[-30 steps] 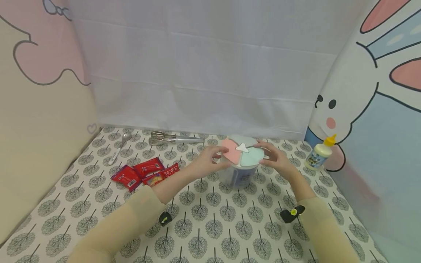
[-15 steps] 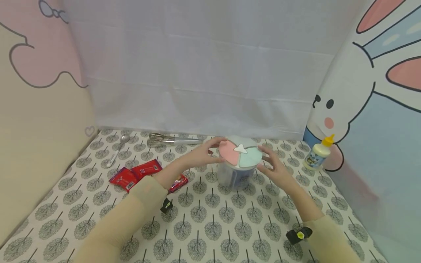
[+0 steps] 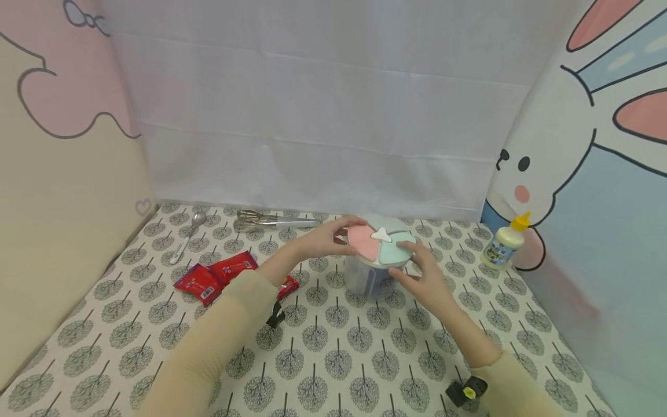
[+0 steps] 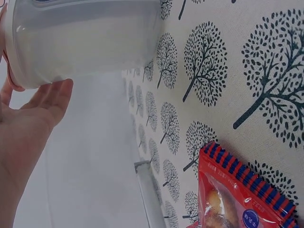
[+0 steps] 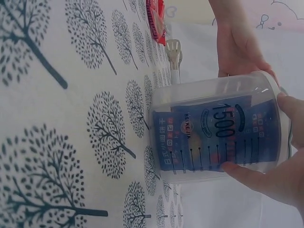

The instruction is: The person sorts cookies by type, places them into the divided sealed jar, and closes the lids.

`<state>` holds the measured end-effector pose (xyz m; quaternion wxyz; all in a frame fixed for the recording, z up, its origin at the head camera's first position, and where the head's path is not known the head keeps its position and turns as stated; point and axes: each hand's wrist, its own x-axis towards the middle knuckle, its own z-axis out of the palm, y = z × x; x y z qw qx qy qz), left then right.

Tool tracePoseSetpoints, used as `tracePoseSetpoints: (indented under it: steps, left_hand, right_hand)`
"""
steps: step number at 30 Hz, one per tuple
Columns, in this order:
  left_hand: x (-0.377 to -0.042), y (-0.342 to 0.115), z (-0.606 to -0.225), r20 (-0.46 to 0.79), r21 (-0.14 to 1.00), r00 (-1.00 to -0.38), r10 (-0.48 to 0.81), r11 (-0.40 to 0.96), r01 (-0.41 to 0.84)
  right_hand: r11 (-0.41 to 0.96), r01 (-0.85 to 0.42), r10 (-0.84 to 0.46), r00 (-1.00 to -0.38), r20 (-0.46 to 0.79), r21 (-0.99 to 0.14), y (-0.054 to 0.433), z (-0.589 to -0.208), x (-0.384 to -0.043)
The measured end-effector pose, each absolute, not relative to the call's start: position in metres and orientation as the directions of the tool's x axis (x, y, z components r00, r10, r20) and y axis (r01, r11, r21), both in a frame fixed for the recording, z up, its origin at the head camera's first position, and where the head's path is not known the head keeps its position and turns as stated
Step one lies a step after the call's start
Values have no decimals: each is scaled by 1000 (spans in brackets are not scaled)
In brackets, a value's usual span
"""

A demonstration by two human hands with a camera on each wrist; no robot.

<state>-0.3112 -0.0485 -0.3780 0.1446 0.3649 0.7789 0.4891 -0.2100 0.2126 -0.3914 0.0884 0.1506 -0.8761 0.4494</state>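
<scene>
A clear storage canister [image 5: 204, 90] stands upright on the patterned cloth, right of centre in the head view. Its round lid [image 3: 365, 242] has pink, mint and grey sections and a small white knob. Through the wall, marked with a 1500 scale, shows a blue biscuit packet [image 5: 190, 137]. My left hand [image 3: 329, 237] holds the lid's left side, its fingers against the canister near the rim in the left wrist view. On the front right, my right hand [image 3: 424, 275] has fingers curved over the lid's edge and the thumb [image 5: 242, 175] against the wall.
Red snack packets [image 3: 200, 282] lie to the left, one partly hidden behind the left forearm. Metal tongs [image 3: 276, 222] and a spoon [image 3: 189, 236] lie further back. A yellow-capped glue bottle [image 3: 504, 243] stands at the right, near the hanging side cloth.
My right hand first moved slightly off the lid, then came back at its front right. One red packet shifted right and nearer beside my left forearm. The canister stays in place.
</scene>
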Motion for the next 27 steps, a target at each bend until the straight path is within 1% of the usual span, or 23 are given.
tracePoseSetpoints:
  steps: [4,10,12,16,21,27]
  left_hand:
    - [-309,-47,-379,155,874,-719,677,245,419]
    - [-296,-45,-375,211,837,-778,592,302,457]
    - [-292,-45,-374,239,818,-788,567,320,478]
    - [-283,-48,-373,271,800,-796,540,333,499]
    - [-272,-57,-372,264,793,-808,527,358,493]
    - [-260,-61,-375,268,807,-825,497,352,474]
  right_hand:
    - [545,-381,-200,-924,325,-747,214,-392,-216]
    - [498,-445,-297,-894,336,-745,221,-390,-232]
    - [511,-479,-336,-876,348,-714,220,-381,-232]
    - [478,-532,-398,-840,368,-699,225,-378,-242]
    - [402,-510,-451,-833,320,-761,238,-384,-259]
    - [326,-499,-535,-798,279,-803,247,-384,-272]
